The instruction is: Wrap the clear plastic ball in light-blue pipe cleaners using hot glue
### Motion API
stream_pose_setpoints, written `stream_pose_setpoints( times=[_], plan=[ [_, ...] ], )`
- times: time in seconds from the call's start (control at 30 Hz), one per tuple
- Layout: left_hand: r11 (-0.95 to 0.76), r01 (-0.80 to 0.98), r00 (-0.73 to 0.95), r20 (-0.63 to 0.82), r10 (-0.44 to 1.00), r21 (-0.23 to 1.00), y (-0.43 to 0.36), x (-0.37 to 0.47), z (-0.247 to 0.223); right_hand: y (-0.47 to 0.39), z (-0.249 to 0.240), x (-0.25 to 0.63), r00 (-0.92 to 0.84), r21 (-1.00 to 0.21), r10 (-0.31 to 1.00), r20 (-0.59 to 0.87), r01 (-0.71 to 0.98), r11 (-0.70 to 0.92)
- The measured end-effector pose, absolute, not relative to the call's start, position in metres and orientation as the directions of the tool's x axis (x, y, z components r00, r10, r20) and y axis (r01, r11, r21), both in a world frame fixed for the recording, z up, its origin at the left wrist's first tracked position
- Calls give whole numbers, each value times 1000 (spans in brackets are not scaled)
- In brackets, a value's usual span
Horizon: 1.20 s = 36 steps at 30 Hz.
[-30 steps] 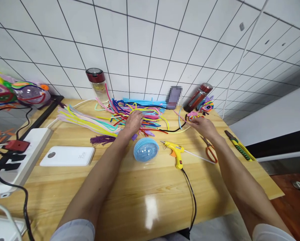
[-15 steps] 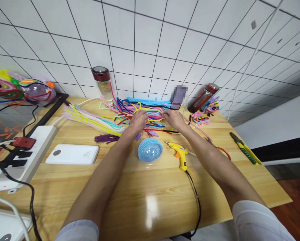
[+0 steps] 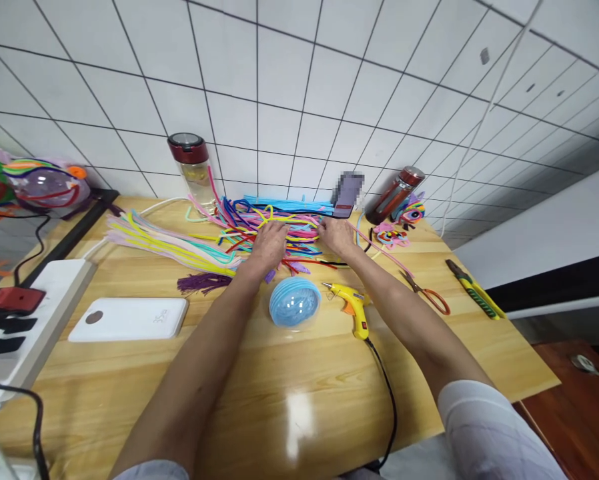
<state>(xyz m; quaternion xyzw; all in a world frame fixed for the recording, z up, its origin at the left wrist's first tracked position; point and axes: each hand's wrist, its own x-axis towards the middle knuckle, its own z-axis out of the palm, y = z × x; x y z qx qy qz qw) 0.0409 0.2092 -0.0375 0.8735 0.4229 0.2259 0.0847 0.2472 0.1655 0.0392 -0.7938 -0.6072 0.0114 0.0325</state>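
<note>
A heap of multicoloured pipe cleaners point(image 3: 302, 235) lies near the wall, with both hands on it. My left hand point(image 3: 270, 243) is curled over the heap's left-middle part, its fingers bent in among the stems. At the right end, my right hand point(image 3: 337, 236) has its fingers closed round the stems there; its fingertips are partly hidden. Closer to me sits a clear plastic dome point(image 3: 294, 303) with light-blue pipe cleaners coiled in it. Beside it, a yellow hot glue gun point(image 3: 352, 307) lies on its side.
Left stand a white power bank point(image 3: 129, 320), a power strip point(image 3: 54, 307) and a bundle of pale pipe cleaners point(image 3: 164, 243). A glass bottle point(image 3: 192, 170), phone point(image 3: 348, 193) and red flask point(image 3: 395, 193) line the wall. Scissors point(image 3: 429, 297) and pliers point(image 3: 474, 290) lie right.
The view has shifted slightly, so most things sit further left. Both hands stay at the heap with little movement. More of the scissors shows beside my right forearm.
</note>
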Motion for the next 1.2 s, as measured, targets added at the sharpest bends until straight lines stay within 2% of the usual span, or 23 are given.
stream_pose_setpoints(
  times=[0.37,0.53,0.9,1.2],
  plan=[
    [-572,743,509,261,820,349,213,42,-46,125,47,315,294,-79,956,13,953,-292],
    [-566,743,508,249,825,357,211,42,-44,97,59,362,335,-127,942,27,936,-329],
    [-559,741,498,254,829,372,212,43,-47,67,59,419,403,-383,908,113,861,-334],
    [-551,747,494,244,834,372,213,43,-47,45,84,459,516,-659,848,123,681,-319]
  ],
)
